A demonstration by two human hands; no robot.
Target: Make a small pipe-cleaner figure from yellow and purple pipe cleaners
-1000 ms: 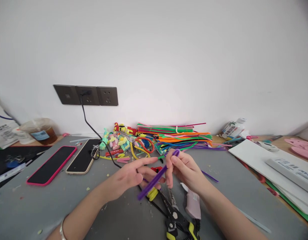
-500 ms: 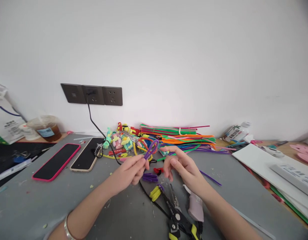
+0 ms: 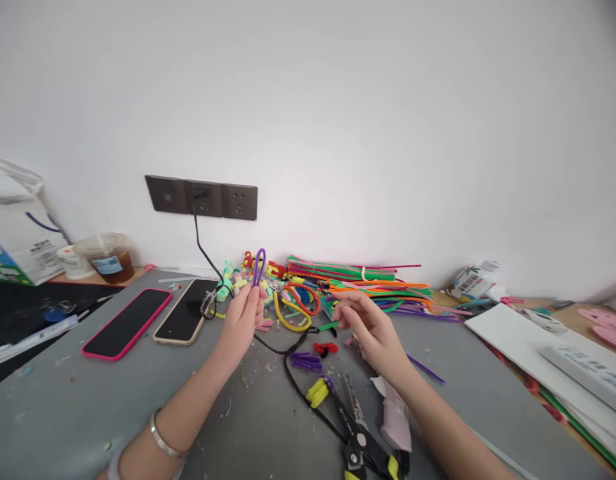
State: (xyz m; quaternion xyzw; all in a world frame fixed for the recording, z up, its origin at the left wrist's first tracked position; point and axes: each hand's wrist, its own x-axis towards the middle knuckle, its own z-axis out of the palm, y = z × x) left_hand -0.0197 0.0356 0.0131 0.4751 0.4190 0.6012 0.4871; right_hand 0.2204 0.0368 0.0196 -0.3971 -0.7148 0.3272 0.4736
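Observation:
A purple pipe cleaner (image 3: pixel 259 265) bent into a narrow loop stands up from the pinched fingers of my left hand (image 3: pixel 245 317). My right hand (image 3: pixel 371 330) hovers to the right, its fingers curled loosely and apart, with nothing visible in them. Below and between the hands lie a folded purple pipe cleaner bundle (image 3: pixel 307 361), a small red piece (image 3: pixel 325 349) and a yellow bundle (image 3: pixel 317 392). Pliers (image 3: pixel 359 437) with black and yellow handles rest nearer to me, beside a pale pink tool (image 3: pixel 396 417) partly hidden by my right forearm.
Bundles of coloured pipe cleaners (image 3: pixel 348 268) lie along the wall, with small fuzzy figures (image 3: pixel 228 280) to their left. Two phones (image 3: pixel 128 325) lie at left, near a cup of brown drink (image 3: pixel 109 259). A black cable (image 3: pixel 207 255) runs from the wall socket across the table. White boards (image 3: pixel 518 340) lie at right.
My left hand has moved left, away from my right hand, carrying the purple loop, which now points more upright. The right hand's fingers have drawn in slightly. The view has shifted a little.

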